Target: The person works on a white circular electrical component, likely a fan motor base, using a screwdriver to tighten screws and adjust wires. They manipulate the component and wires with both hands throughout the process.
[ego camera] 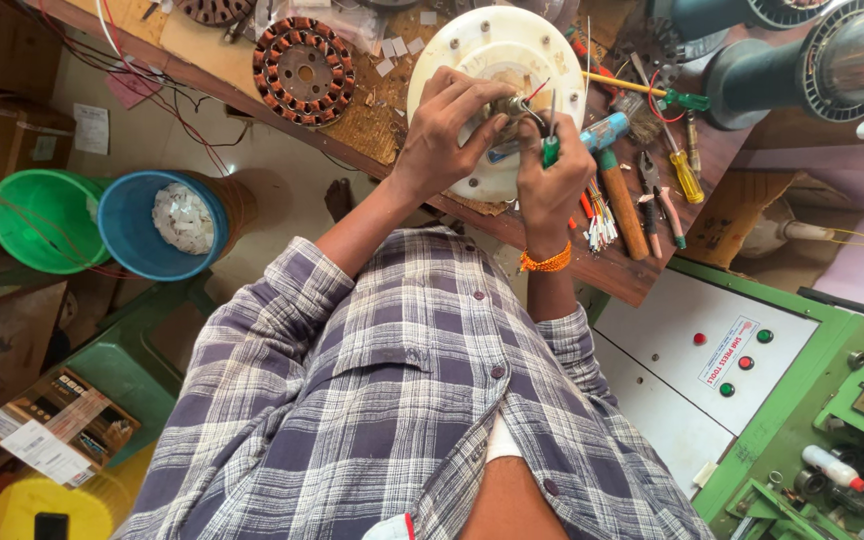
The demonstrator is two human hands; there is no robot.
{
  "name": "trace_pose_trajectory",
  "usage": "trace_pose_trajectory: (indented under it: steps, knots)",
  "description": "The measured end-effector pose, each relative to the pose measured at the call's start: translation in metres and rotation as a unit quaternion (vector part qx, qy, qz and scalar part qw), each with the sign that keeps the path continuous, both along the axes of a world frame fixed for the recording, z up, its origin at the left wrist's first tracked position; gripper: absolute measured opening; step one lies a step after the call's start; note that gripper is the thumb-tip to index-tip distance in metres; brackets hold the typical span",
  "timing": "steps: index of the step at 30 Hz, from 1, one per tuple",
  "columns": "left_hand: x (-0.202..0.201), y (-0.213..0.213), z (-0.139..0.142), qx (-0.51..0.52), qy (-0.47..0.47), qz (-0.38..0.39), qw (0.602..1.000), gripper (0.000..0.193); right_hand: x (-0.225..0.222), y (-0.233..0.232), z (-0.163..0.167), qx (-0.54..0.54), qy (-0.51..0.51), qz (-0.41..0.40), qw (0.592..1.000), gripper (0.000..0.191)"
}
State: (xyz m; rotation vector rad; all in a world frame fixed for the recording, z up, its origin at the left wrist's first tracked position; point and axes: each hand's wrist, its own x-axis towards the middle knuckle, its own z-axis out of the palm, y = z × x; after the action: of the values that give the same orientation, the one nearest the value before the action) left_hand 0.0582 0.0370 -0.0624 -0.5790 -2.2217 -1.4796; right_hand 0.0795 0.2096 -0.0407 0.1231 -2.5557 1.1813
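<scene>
Two hands meet over the bench edge. The right hand (pixel 550 175) is clenched around a green-handled tool (pixel 549 150); the left hand (pixel 449 120) pinches the metal shaft (pixel 514 105) at the middle of a white round cover (pixel 497 95) lying flat on the bench (pixel 642 270). The cover looks rigid, fairly heavy and smooth, best held by its rim or shaft. The fingers hide the tool tip and the hub. Beyond, a wound stator (pixel 304 70) lies well apart; farther items are cut off.
</scene>
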Motion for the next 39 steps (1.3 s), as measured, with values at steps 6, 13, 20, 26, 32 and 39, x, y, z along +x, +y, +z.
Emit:
trace_pose_trajectory:
  steps: [6, 13, 20, 26, 32, 39]
  knots:
    - [-0.002, -0.001, -0.005, 0.011, 0.008, -0.003, 1.0, 0.032, 0.001, -0.007, -0.006, 0.032, -0.022, -0.008, 0.999, 0.034]
    - [0.0, -0.002, -0.012, 0.004, 0.015, 0.0, 1.0, 0.032, 0.005, -0.006, -0.021, 0.009, 0.017, 0.001, 1.0, 0.027]
    - [0.004, -0.001, -0.01, 0.01, 0.01, -0.001, 1.0, 0.029, 0.006, -0.004, -0.037, 0.006, 0.136, 0.013, 0.991, 0.014]
    - [0.004, -0.001, -0.009, 0.004, 0.009, 0.006, 1.0, 0.032, 0.002, -0.006, -0.034, -0.006, 0.112, 0.015, 0.994, 0.017]
    - [0.001, -0.004, -0.008, -0.019, 0.007, 0.011, 1.0, 0.029, 0.003, -0.006, -0.009, 0.032, -0.022, 0.026, 0.999, 0.033]
    - [0.003, -0.003, -0.006, -0.002, -0.004, -0.002, 1.0, 0.029, 0.007, 0.001, -0.012, -0.014, -0.028, 0.028, 0.999, 0.033]
